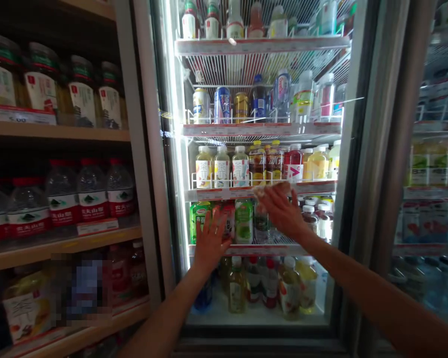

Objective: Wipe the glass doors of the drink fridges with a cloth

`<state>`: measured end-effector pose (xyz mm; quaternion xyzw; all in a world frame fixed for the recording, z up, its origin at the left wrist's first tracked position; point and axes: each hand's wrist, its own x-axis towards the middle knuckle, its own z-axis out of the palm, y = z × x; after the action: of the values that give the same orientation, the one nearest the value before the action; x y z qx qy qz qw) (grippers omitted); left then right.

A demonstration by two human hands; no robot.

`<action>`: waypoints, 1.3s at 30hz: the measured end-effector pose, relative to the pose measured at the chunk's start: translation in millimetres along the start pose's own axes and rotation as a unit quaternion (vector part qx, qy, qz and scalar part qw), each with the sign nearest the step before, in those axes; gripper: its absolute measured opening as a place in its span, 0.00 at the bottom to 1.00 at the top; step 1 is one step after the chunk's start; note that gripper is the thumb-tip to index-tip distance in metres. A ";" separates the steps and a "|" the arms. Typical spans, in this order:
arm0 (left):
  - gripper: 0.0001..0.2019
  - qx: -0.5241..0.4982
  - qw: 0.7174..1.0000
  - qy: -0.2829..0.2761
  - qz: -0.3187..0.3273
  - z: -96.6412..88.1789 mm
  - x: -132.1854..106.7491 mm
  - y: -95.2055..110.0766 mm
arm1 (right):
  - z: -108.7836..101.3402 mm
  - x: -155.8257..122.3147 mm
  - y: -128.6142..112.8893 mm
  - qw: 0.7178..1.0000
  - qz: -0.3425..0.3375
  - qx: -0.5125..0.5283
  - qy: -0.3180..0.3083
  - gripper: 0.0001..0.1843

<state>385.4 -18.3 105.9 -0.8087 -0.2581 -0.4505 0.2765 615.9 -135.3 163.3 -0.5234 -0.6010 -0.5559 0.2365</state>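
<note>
While the right hand (281,210) holds a pale cloth (259,191) with its fingers bent over it, the left hand (209,246) has its fingers spread wide apart. The cloth is in front of a shelf edge (227,194), just below brown bottles with yellow caps (258,164). The left hand is lower, in front of a green drink (197,211) and a red drink (230,221).

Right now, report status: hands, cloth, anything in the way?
Right hand holding pale cloth at cooler door. Left hand open, fingers up. No obstruction visible beside cloth.
</note>
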 end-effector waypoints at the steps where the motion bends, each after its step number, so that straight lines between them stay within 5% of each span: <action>1: 0.34 0.001 1.000 0.001 0.003 0.1 -1.7 -0.9 | 0.0 3.5 2.2 0.998 0.061 -0.013 0.027 0.32; 3: 0.33 0.003 1.000 0.004 0.007 -0.3 -4.5 -2.1 | 0.9 5.5 0.4 0.992 0.112 -0.022 0.062 0.34; 8: 0.32 0.000 1.000 0.000 0.024 -1.1 -9.9 -4.6 | 2.0 2.8 -14.7 0.996 -0.078 0.018 -0.029 0.31; 13: 0.32 -0.019 0.999 0.015 0.035 1.6 -19.4 -9.5 | 6.5 27.8 -18.0 0.988 0.135 -0.007 0.081 0.30; 17: 0.31 -0.091 0.994 0.056 0.017 -5.6 -16.5 -1.7 | 17.5 17.5 -51.8 0.997 -0.050 0.049 0.012 0.28; 19: 0.31 -0.170 0.981 0.094 0.005 -12.7 -3.2 8.8 | 22.1 19.5 -65.5 0.994 -0.084 0.074 -0.004 0.28; 22: 0.31 -0.315 0.938 0.143 0.014 -20.7 29.5 26.2 | 25.5 40.4 -70.7 0.994 -0.016 0.099 0.052 0.27; 25: 0.32 -0.374 0.912 0.170 -0.017 -20.2 64.7 37.8 | 20.8 54.5 -61.5 0.989 -0.019 0.110 0.094 0.25; 28: 0.27 -0.290 0.943 0.162 -0.028 -13.9 93.7 46.6 | 8.1 45.9 -37.8 0.991 -0.051 0.088 0.085 0.29; 31: 0.24 -0.179 0.974 0.142 0.003 -7.2 114.5 50.6 | -2.4 30.8 -0.9 0.995 0.032 0.024 0.088 0.34; 33: 0.23 -0.134 0.982 0.122 0.049 -5.4 121.6 38.8 | -4.0 23.6 22.4 0.992 0.085 -0.014 0.090 0.35; 36: 0.20 -0.102 0.985 0.103 0.099 -11.1 121.8 -10.3 | -1.4 16.4 41.2 0.993 0.082 -0.039 0.071 0.35; 37: 0.19 -0.099 0.985 0.115 0.084 -14.7 120.0 -30.1 | -0.4 14.8 42.6 0.994 0.078 -0.043 0.065 0.35; 39: 0.19 -0.102 0.973 0.200 -0.045 -21.2 114.3 -58.8 | 0.9 12.8 41.0 0.994 0.079 -0.047 0.067 0.35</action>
<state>386.5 28.5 227.4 -0.7139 -0.1867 -0.6390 0.2174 648.4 -136.6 191.4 -0.5411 -0.5137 -0.5973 0.2943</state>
